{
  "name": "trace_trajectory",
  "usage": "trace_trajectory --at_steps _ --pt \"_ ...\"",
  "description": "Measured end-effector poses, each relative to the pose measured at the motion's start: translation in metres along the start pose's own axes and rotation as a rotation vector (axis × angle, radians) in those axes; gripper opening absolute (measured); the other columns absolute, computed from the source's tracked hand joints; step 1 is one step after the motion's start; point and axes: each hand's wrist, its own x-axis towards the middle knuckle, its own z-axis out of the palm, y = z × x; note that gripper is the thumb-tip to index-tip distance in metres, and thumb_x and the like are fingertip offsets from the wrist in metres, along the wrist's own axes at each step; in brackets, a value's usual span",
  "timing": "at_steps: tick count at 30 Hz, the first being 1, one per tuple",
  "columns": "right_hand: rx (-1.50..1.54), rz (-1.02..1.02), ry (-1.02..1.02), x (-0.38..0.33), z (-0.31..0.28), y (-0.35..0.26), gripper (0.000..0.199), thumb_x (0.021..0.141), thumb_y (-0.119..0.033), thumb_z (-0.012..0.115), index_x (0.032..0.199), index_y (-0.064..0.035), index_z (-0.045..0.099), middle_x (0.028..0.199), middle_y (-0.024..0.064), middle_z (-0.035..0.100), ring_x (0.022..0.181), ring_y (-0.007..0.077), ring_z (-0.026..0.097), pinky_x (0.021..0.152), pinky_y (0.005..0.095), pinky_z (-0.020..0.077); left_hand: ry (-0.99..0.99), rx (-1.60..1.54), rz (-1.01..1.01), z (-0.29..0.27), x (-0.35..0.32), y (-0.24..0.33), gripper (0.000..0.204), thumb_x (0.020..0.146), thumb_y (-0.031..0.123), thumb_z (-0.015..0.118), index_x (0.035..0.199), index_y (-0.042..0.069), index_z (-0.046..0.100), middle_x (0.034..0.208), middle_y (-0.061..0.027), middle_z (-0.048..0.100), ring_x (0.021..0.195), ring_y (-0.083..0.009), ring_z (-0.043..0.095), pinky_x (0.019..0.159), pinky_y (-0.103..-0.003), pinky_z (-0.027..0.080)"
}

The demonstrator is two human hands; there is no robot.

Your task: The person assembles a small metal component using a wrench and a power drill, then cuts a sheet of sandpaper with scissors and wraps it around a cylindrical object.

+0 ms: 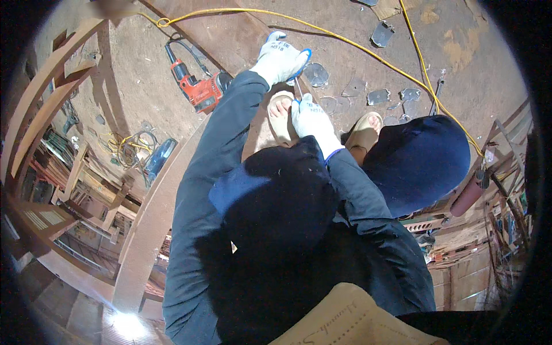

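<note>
Both hands wear white work gloves with blue trim. My left hand rests at the right edge of a brown wooden board, its thumb spread out to the right. Part of its fingers bends out of sight. Closer to me, my right hand is closed on a thin metal rod, which points up toward my left palm. The handle end is hidden inside the glove. My left foot, in a tan sandal, is beside the right hand, near the board's lower end.
A red and black power tool lies left of the board. A yellow cord crosses the floor. Several dark flat scraps lie to the right, near my other sandal. Stacked wooden pieces and a blue tool are at left.
</note>
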Motion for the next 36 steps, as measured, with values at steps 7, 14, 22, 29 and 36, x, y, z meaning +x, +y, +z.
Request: trace_trajectory --at_steps 7,14,22,29,36 --pt "-0.070 0.131 -0.061 0.011 0.015 0.012 0.051 0.095 -0.039 0.035 0.123 0.0026 0.044 0.094 0.0248 0.065 0.087 0.0394 0.064 0.075 0.0489 0.0492 -0.024 -0.078 0.009 0.002 0.004 -0.001 0.058 0.096 0.039 0.028 0.065 0.013 0.070 0.071 -0.0100 0.067 0.084 -0.0233 0.063 0.104 -0.040 0.024" --pt "-0.183 0.180 -0.004 0.016 0.015 0.005 0.045 0.095 -0.041 0.036 0.117 -0.0056 0.052 0.091 0.0217 0.067 0.087 0.0387 0.064 0.075 0.0480 0.0494 -0.022 -0.128 0.045 0.004 0.002 -0.006 0.056 0.096 0.039 0.032 0.067 0.009 0.069 0.068 -0.0109 0.066 0.078 -0.0246 0.063 0.103 -0.040 0.025" --pt "-0.301 -0.170 0.395 0.029 0.033 0.028 0.026 0.088 -0.034 0.053 0.094 -0.0093 0.056 0.091 0.0105 0.056 0.087 0.0298 0.056 0.073 0.0434 0.0460 -0.034 -0.096 0.158 0.002 0.004 -0.010 0.055 0.096 0.040 0.033 0.072 0.007 0.070 0.074 -0.0125 0.067 0.082 -0.0245 0.062 0.100 -0.040 0.028" --pt "-0.371 -0.327 0.361 0.047 0.043 0.058 0.035 0.075 -0.025 0.060 0.102 -0.0028 0.053 0.094 0.0163 0.053 0.093 0.0329 0.053 0.078 0.0443 0.0439 0.017 -0.128 0.197 0.007 0.004 -0.007 0.049 0.093 0.039 0.041 0.072 0.005 0.070 0.075 -0.0127 0.067 0.092 -0.0281 0.057 0.090 -0.038 0.037" --pt "-0.347 -0.426 0.411 0.057 0.043 0.071 0.029 0.079 -0.026 0.060 0.097 -0.0042 0.053 0.090 0.0144 0.054 0.084 0.0317 0.054 0.071 0.0423 0.0447 0.005 -0.194 0.195 0.015 0.006 -0.005 0.053 0.093 0.043 0.039 0.080 0.002 0.071 0.092 -0.0184 0.067 0.098 -0.0321 0.057 0.094 -0.041 0.038"
